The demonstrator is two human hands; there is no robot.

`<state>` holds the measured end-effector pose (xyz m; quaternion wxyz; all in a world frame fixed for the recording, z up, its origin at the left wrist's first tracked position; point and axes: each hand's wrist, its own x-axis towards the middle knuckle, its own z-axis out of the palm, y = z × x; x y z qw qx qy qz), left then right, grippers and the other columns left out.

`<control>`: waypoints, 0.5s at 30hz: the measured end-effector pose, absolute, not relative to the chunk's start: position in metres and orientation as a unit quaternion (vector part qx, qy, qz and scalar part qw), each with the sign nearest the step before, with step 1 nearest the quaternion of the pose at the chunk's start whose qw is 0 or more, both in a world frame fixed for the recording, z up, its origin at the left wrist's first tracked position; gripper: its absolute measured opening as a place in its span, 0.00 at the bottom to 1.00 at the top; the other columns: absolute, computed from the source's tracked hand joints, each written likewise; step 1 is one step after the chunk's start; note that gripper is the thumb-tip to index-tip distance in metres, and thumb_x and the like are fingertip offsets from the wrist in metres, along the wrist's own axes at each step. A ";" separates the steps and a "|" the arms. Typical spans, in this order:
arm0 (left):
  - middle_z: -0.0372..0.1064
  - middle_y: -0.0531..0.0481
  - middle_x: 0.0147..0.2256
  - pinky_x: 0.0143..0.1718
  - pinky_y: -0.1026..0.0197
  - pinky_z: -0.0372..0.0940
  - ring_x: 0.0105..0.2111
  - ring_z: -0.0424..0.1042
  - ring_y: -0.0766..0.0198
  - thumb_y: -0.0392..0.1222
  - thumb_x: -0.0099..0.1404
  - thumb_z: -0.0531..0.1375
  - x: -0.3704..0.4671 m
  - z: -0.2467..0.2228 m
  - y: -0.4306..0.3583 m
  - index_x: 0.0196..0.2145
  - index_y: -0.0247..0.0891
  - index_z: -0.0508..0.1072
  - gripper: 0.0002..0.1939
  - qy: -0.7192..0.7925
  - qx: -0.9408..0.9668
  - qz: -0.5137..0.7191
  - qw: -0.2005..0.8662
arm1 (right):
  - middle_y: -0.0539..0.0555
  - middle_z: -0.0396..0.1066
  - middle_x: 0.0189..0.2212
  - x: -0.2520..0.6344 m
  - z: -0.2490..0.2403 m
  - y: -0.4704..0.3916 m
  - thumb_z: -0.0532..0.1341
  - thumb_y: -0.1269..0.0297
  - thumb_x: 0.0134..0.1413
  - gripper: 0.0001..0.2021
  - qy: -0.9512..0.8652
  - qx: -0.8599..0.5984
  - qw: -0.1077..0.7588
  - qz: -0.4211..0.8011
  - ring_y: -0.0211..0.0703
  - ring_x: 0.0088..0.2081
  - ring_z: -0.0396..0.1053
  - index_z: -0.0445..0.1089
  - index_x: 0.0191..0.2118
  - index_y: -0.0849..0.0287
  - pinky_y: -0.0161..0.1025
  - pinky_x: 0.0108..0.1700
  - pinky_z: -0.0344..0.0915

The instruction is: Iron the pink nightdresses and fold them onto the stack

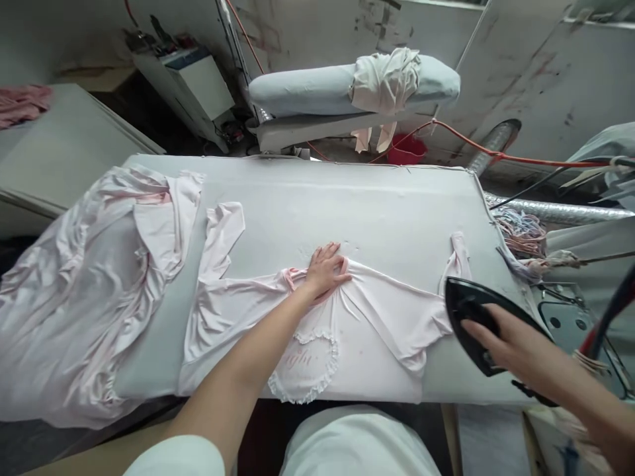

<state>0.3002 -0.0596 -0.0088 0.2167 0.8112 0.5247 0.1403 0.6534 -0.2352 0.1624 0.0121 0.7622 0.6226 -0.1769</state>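
A pale pink long-sleeved top (381,350) lies spread on the padded ironing table (347,192), its front bearing a frilled round patch with lettering. My left hand (325,270) rests on its neckline, fingers stretched out flat over the pink collar edge. At the right, my right hand (501,337) is wrapped around the handle of a dark iron (471,311). The iron overlaps the area beside the cuff of the right-hand sleeve (457,261); whether its soleplate touches the cloth, I cannot tell. The other sleeve (225,228) is folded upward and creased.
A heap of pale pink garments (74,291) hangs over the table's left end. Behind the table stands a padded sleeve arm (302,89) with cloth wrapped round it. An orange hose (471,141) crosses the back right, near a red bucket (407,151). Bundled cords (520,231) hang at the right edge.
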 end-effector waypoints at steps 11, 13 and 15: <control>0.61 0.47 0.66 0.70 0.46 0.46 0.67 0.56 0.52 0.53 0.63 0.66 0.315 -0.008 -0.060 0.34 0.43 0.76 0.11 0.582 0.766 0.200 0.184 | 0.65 0.77 0.44 0.451 0.100 -0.192 0.53 0.48 0.67 0.20 0.540 0.768 0.028 -0.342 0.58 0.46 0.75 0.68 0.50 0.60 0.44 0.42 0.63; 0.66 0.48 0.63 0.67 0.48 0.51 0.63 0.61 0.52 0.51 0.63 0.66 0.317 -0.008 -0.057 0.29 0.43 0.76 0.11 0.601 0.746 0.223 0.183 | 0.64 0.77 0.45 0.470 0.091 -0.209 0.53 0.47 0.67 0.20 0.490 0.809 0.000 -0.325 0.57 0.47 0.75 0.69 0.49 0.59 0.43 0.44 0.63; 0.69 0.49 0.59 0.63 0.48 0.55 0.60 0.63 0.52 0.50 0.62 0.67 0.322 -0.008 -0.053 0.27 0.42 0.75 0.12 0.607 0.737 0.233 0.185 | 0.61 0.78 0.43 0.483 0.087 -0.225 0.53 0.45 0.66 0.20 0.480 0.816 -0.018 -0.322 0.55 0.46 0.75 0.70 0.45 0.57 0.41 0.43 0.62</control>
